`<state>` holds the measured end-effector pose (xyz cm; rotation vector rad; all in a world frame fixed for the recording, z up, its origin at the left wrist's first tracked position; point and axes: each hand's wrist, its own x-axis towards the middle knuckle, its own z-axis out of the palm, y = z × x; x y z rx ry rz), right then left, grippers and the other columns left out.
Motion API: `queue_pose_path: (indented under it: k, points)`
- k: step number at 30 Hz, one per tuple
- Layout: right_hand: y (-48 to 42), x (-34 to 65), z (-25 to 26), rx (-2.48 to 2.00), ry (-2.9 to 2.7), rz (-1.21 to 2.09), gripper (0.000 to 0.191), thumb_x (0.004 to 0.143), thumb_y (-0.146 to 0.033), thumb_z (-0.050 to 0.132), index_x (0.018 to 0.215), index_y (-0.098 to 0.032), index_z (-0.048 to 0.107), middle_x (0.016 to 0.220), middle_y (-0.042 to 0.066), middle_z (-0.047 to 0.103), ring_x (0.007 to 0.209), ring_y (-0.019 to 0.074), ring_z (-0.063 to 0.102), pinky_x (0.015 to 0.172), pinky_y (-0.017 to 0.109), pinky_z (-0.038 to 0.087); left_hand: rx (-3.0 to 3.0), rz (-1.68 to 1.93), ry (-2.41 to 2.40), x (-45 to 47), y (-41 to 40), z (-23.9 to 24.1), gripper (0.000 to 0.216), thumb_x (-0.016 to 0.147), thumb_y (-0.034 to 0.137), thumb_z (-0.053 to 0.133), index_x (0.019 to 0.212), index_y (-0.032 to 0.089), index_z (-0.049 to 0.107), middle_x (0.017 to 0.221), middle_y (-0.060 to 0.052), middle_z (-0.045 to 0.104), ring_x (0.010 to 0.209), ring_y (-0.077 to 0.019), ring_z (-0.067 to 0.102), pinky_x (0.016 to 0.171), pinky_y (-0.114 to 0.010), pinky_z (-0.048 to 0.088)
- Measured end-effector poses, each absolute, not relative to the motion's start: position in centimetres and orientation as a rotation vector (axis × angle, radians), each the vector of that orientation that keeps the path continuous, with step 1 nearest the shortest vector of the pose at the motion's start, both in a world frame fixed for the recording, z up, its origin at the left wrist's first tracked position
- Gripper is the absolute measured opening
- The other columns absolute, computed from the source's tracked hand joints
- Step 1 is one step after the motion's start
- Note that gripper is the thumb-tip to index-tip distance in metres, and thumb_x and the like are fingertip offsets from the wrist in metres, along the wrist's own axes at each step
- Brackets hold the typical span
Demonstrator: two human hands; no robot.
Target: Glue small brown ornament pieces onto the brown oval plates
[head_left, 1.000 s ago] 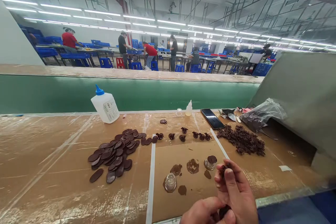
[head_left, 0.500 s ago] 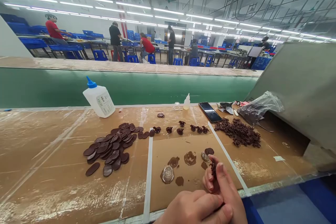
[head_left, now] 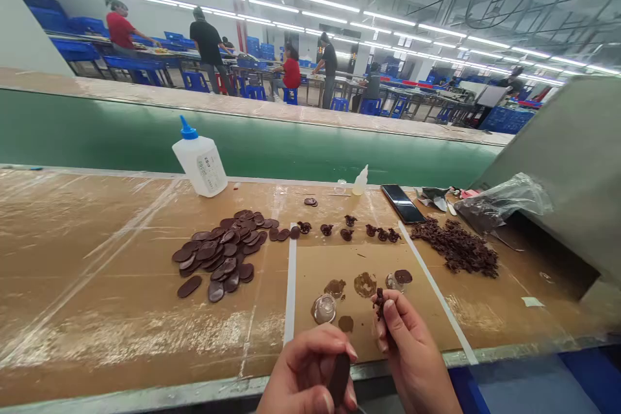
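My left hand [head_left: 310,372] is closed on a dark brown oval disc [head_left: 339,378], held on edge near the table's front. To its right, my right hand [head_left: 410,343] pinches a small dark brown curly piece [head_left: 379,304] between thumb and fingers. Just beyond the hands sit a small clear glass cup [head_left: 325,308] and a second cup [head_left: 392,281] with a brown oval disc [head_left: 402,276] on it. Wet brown stains mark the board around them. Several assembled brown pieces [head_left: 347,234] stand in a loose row farther back.
A pile of brown oval discs [head_left: 218,249] lies left, a heap of curly brown pieces [head_left: 456,246] right. Behind stand a large white bottle [head_left: 206,168], a small dropper bottle [head_left: 360,182], a phone [head_left: 402,203] and a plastic bag [head_left: 509,200]. People work at far tables.
My hands have moved apart. The left now shows an oval disc in its fingers, and the right holds the curly piece upright. The whole view has tilted and shifted.
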<state>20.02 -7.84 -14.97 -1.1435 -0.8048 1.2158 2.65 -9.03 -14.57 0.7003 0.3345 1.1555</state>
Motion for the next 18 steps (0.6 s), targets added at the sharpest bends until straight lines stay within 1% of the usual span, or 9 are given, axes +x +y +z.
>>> queue_pose_path:
  k: [1,3,5,9,11,14,18]
  points:
    - [-7.7,20.0,-14.7,-1.159,-0.876,1.209,0.04,0.093,-0.06,0.072,0.101,-0.02,0.068,0.071,-0.002,0.06,0.058,0.0101,0.052,0.053,0.018,0.045,0.67,1.18,0.385,2.1,-9.2,-14.5,0.036,0.07,0.046,0.093,0.102,0.032,0.084,0.105,-0.006,0.076,0.06,-0.0115,0.07,0.054,-0.02,0.054]
    - [-7.3,19.9,-13.9,-1.184,-1.05,1.195,0.036,0.097,-0.056,0.068,0.102,-0.02,0.068,0.072,-0.001,0.063,0.062,0.0126,0.057,0.06,0.021,0.05,0.631,1.218,0.512,1.1,-9.7,-14.3,0.036,0.069,0.047,0.093,0.099,0.028,0.084,0.109,-0.009,0.075,0.062,-0.0125,0.069,0.054,-0.021,0.053]
    - [-6.8,20.0,-13.0,-1.199,-1.255,1.163,0.033,0.1,-0.052,0.064,0.104,-0.02,0.07,0.073,0.001,0.066,0.066,0.0161,0.062,0.065,0.025,0.053,0.603,1.251,0.577,0.2,-10.0,-14.2,0.04,0.065,0.048,0.095,0.098,0.027,0.084,0.106,-0.009,0.076,0.061,-0.0136,0.067,0.054,-0.023,0.053]
    - [-5.7,20.1,-11.8,-1.236,-1.646,1.01,0.02,0.1,-0.038,0.063,0.102,-0.021,0.074,0.077,0.003,0.071,0.069,0.0191,0.065,0.066,0.028,0.05,0.571,1.302,0.598,-0.9,-10.3,-14.1,0.038,0.064,0.046,0.096,0.096,0.028,0.085,0.102,-0.008,0.077,0.062,-0.0142,0.068,0.056,-0.024,0.054]
    - [-5.3,20.2,-11.7,-1.261,-1.787,0.909,0.016,0.099,-0.032,0.062,0.102,-0.022,0.074,0.084,0.005,0.074,0.076,0.0209,0.068,0.071,0.029,0.049,0.548,1.311,0.59,-1.0,-10.3,-14.2,0.036,0.064,0.044,0.097,0.094,0.027,0.085,0.104,-0.008,0.077,0.063,-0.0144,0.069,0.058,-0.025,0.056]
    - [-5.0,20.3,-11.9,-1.299,-1.936,0.777,0.018,0.1,-0.028,0.058,0.107,-0.022,0.073,0.098,0.007,0.078,0.087,0.0241,0.071,0.078,0.033,0.05,0.482,1.306,0.567,-0.7,-10.3,-14.5,0.036,0.062,0.039,0.099,0.092,0.027,0.086,0.108,-0.007,0.077,0.063,-0.0134,0.07,0.063,-0.027,0.059]
    - [-4.8,20.5,-12.2,-1.315,-2.082,0.67,0.021,0.102,-0.024,0.053,0.11,-0.022,0.071,0.103,0.009,0.078,0.092,0.0256,0.072,0.08,0.035,0.052,0.501,1.287,0.412,-0.4,-10.3,-15.6,0.032,0.069,0.031,0.096,0.099,0.029,0.085,0.11,-0.004,0.076,0.07,-0.0138,0.075,0.067,-0.024,0.061]
